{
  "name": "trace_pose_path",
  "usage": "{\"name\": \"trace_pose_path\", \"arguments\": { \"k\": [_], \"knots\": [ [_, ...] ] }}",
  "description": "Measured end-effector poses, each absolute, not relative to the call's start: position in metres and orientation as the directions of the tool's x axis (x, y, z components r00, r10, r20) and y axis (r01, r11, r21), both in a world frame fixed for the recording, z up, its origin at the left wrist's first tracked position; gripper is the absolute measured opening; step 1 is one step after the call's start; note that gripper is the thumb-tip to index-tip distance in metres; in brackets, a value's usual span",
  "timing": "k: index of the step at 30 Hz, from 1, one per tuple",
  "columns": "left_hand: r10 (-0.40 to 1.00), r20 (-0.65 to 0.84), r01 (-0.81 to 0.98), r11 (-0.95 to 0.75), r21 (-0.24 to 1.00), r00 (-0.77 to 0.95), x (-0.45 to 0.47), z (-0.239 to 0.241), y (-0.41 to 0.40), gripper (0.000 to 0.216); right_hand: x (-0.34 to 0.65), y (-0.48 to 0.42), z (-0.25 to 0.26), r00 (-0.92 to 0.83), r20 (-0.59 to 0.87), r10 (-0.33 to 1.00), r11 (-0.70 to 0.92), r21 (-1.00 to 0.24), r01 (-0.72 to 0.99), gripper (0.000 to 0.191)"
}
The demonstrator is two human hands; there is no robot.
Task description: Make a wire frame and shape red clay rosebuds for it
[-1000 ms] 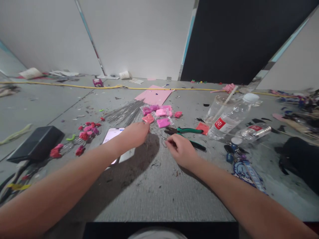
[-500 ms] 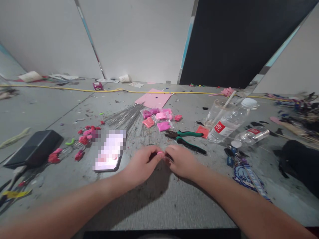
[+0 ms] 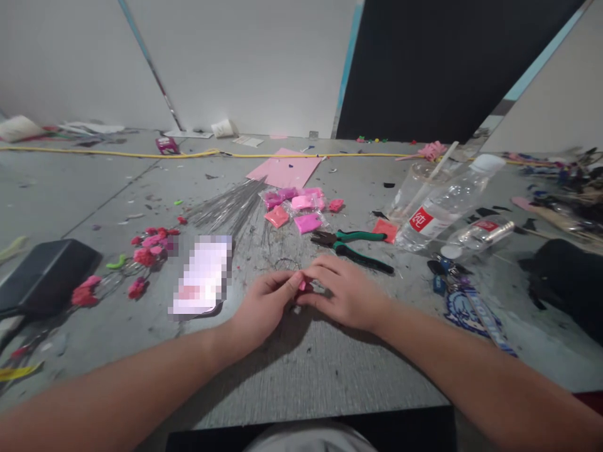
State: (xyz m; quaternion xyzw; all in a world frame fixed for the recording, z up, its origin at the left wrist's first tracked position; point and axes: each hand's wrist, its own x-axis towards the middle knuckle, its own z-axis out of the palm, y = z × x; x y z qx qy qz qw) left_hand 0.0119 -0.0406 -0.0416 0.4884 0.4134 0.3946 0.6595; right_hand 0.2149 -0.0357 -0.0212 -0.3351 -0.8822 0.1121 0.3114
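Where my left hand [image 3: 264,302] meets my right hand [image 3: 346,294] mid-frame, a pink lump [image 3: 302,284] sits pinched.
Fingertips of both closed on it, steadying so small a piece; pliers [image 3: 354,245] lie just above, within reach.

Phone [image 3: 201,276] screen pixelated; pink bit [image 3: 302,285] mostly hidden btwn fingers [image 3: 285,285], maybe clay.

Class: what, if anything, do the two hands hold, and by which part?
A small pink piece, pinched between the fingertips of the left hand and the right hand; fingers hide most of it, so the exact part cannot be told.
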Motion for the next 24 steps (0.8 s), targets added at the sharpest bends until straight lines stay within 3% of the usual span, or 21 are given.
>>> {"name": "trace_pose_path", "arguments": {
  "k": [7, 10, 12, 17, 21, 24],
  "knots": [
    [0.890, -0.130, 0.101, 0.095, 0.990, 0.437, 0.0069, -0.0389, -0.0389, 0.048, 0.2148, -0.0329, -0.0194, -0.623, 0.484, 0.614, 0.785, -0.295, 0.544, 0.030],
    [0.895, -0.118, 0.179, 0.044, 0.983, 0.429, 0.0074, -0.0353, -0.0397, 0.043, 0.2154, -0.0333, -0.0198, -0.620, 0.521, 0.586, 0.805, -0.291, 0.517, 0.031],
    [0.898, -0.145, 0.129, 0.099, 0.987, 0.416, 0.0076, -0.0352, -0.0389, 0.037, 0.2161, -0.0336, -0.0200, -0.605, 0.559, 0.567, 0.818, -0.295, 0.494, 0.030],
    [0.862, -0.200, -0.221, 0.333, 0.917, 0.466, 0.0070, -0.0397, -0.0327, 0.033, 0.2173, -0.0342, -0.0187, -0.578, 0.582, 0.573, 0.812, -0.304, 0.499, 0.026],
    [0.861, -0.202, -0.207, 0.329, 0.921, 0.466, 0.0062, -0.0418, -0.0311, 0.024, 0.2172, -0.0341, -0.0189, -0.585, 0.517, 0.624, 0.774, -0.305, 0.555, 0.030],
    [0.888, -0.205, -0.253, 0.328, 0.910, 0.411, 0.0064, -0.0403, -0.0332, 0.028, 0.2175, -0.0323, -0.0202, -0.628, 0.513, 0.585, 0.806, -0.278, 0.523, 0.027]
  ]
}}
